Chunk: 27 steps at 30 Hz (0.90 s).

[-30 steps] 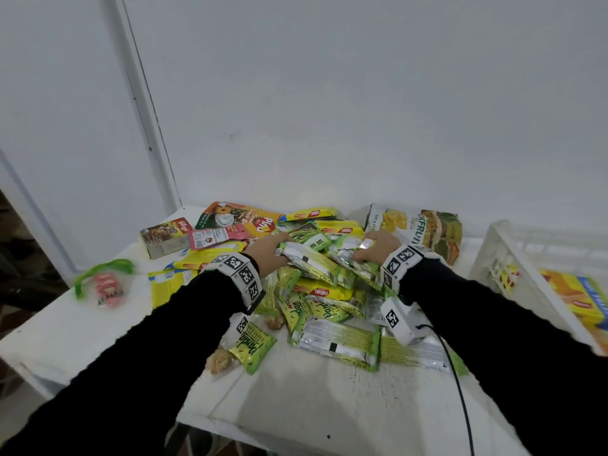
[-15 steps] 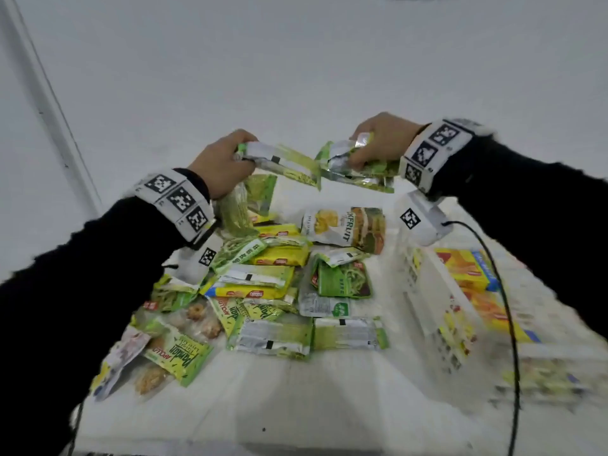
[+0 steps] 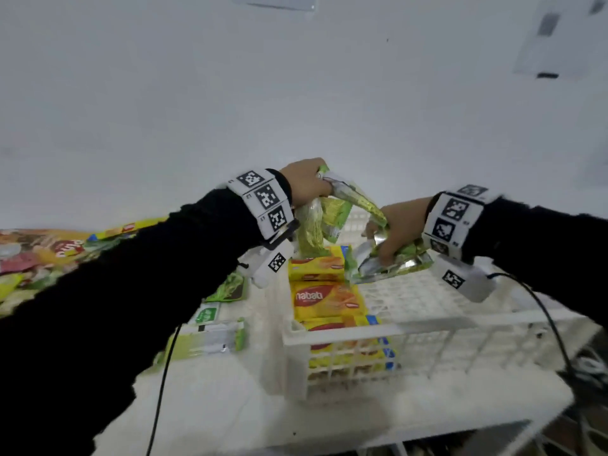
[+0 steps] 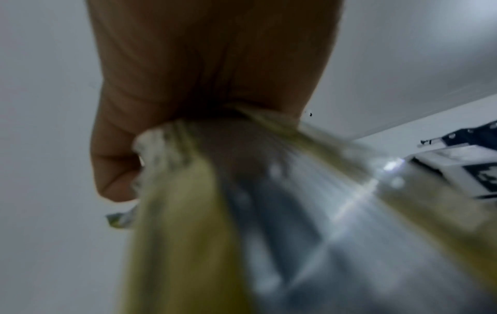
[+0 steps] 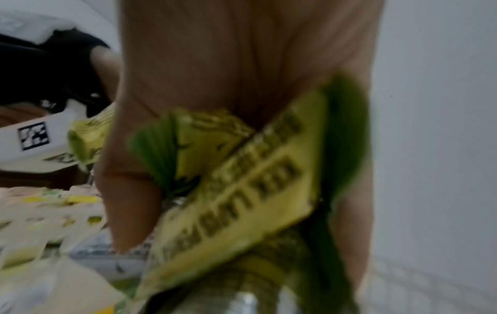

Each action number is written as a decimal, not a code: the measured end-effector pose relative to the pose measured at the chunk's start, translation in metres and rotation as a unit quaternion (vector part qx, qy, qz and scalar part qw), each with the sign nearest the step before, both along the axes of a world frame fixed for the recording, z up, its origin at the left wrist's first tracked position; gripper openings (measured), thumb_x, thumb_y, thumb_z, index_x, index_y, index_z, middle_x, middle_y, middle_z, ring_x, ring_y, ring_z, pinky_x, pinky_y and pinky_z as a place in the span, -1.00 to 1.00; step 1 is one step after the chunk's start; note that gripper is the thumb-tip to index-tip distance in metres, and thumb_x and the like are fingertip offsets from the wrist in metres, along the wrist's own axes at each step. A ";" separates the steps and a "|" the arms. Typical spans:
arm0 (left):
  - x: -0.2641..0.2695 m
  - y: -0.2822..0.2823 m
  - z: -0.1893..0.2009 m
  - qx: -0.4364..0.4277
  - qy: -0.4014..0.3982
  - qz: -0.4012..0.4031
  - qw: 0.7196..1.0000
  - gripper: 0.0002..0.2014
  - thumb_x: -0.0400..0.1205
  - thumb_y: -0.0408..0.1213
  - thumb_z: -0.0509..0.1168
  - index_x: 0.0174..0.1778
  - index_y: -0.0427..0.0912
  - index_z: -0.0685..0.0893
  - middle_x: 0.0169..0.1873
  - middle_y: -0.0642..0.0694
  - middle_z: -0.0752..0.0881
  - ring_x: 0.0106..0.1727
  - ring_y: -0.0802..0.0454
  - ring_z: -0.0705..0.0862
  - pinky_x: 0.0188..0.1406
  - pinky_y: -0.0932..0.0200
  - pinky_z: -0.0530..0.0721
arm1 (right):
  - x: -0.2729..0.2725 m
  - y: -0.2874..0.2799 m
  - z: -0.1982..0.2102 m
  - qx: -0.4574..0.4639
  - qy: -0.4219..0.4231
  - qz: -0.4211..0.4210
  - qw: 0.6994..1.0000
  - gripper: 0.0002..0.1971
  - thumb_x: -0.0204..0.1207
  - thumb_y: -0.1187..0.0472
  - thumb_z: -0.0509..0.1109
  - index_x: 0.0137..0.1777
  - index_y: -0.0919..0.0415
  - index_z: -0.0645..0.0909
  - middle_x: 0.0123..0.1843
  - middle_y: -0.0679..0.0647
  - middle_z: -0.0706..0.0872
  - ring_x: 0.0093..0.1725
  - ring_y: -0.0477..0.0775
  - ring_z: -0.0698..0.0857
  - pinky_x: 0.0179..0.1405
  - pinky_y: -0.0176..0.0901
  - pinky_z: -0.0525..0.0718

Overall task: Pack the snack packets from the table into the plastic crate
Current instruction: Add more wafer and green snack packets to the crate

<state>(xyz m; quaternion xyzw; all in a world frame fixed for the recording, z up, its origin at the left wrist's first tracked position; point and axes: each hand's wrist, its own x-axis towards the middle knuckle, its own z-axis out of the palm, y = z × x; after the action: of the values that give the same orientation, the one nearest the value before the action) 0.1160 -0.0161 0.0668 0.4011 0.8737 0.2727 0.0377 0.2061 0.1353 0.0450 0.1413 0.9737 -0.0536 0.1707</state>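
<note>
Both hands are over the white plastic crate (image 3: 388,330). My left hand (image 3: 309,182) grips a bunch of green and silver snack packets (image 3: 324,222) that hang above the crate's far left corner; in the left wrist view the left hand (image 4: 172,136) has its fingers curled round the packets (image 4: 269,223). My right hand (image 3: 396,232) grips more green packets (image 3: 391,266) low over the crate's floor, and the right hand (image 5: 188,138) shows its thumb pressed on a green packet (image 5: 242,191). Yellow Nabati packets (image 3: 325,299) lie in the crate's left side.
Left of the crate, more snack packets (image 3: 210,330) lie on the white table (image 3: 230,406), with a colourful pile (image 3: 49,255) at the far left. A white wall stands close behind. Black cables (image 3: 161,390) hang from both wrists.
Both hands lifted packets from the pile, carried them right and came over the crate. The right hand has dropped low into the crate; the left stays higher.
</note>
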 end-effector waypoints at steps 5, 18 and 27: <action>0.016 0.041 -0.012 -0.096 -0.053 -0.001 0.994 -0.66 0.58 -0.29 0.31 0.27 -0.19 0.49 -0.15 -0.06 0.60 -0.09 -0.04 0.60 -0.29 0.32 0.52 | 0.010 0.039 -0.020 -0.090 -0.122 0.031 0.988 -0.31 0.23 0.05 0.61 0.39 0.13 0.51 0.12 0.01 0.63 -0.11 -0.12 0.64 -0.33 -0.29 0.66; -0.005 0.081 -0.013 -0.236 -0.052 0.033 0.970 -0.41 0.59 0.01 0.28 0.52 -0.10 0.35 0.48 -0.09 0.40 0.48 -0.04 0.39 0.14 0.20 0.37 | -0.017 0.095 -0.016 0.048 -0.086 0.114 0.989 -0.55 0.44 0.08 0.49 0.32 0.06 0.55 0.34 0.04 0.60 0.22 0.02 0.60 0.23 -0.15 0.54; -0.007 0.127 -0.055 -0.324 -0.067 -0.054 0.942 -0.66 0.57 -0.17 0.36 0.20 -0.27 0.65 -0.08 -0.08 0.66 -0.11 0.09 0.59 -0.48 0.41 0.50 | -0.038 0.091 -0.079 -0.014 -0.110 0.208 0.972 -0.32 0.38 0.30 0.52 0.48 0.01 0.38 0.35 0.10 0.52 0.26 0.16 0.59 0.22 -0.07 0.57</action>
<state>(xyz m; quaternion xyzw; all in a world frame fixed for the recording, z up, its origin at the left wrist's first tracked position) 0.1089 0.1104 0.0119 0.3951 0.8871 -0.0012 0.2387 0.1677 0.2265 -0.0343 -0.0622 0.9559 -0.0145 0.2865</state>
